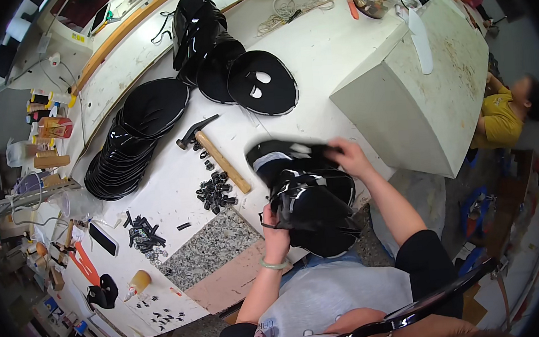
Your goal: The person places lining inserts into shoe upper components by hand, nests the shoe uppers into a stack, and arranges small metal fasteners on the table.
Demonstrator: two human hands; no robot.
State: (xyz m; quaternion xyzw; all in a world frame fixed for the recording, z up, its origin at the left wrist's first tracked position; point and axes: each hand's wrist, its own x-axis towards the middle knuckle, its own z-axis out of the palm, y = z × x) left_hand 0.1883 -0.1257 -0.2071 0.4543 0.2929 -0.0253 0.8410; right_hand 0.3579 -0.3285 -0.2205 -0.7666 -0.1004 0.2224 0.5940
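A bundle of glossy black curved pieces point(313, 197) is held over the table's near edge, in front of my body. My left hand point(276, 234) is closed around its lower left side, with a thin black strap beside the fingers. At the upper right, my right hand point(351, 157) pinches the rim of the top black piece point(290, 148), which is smeared by motion. Left of the bundle lies a hammer point(223, 162) with a wooden handle. Small black metal fittings point(215, 192) are heaped next to it.
Stacked black oval pieces point(120, 158) and a black oval with two cutouts point(263, 83) lie farther back. A speckled stone slab point(211, 249), black tubes point(143, 232) and a phone point(103, 238) are at left. A pale box point(396, 89) stands right; beyond it is a person in yellow point(500, 118).
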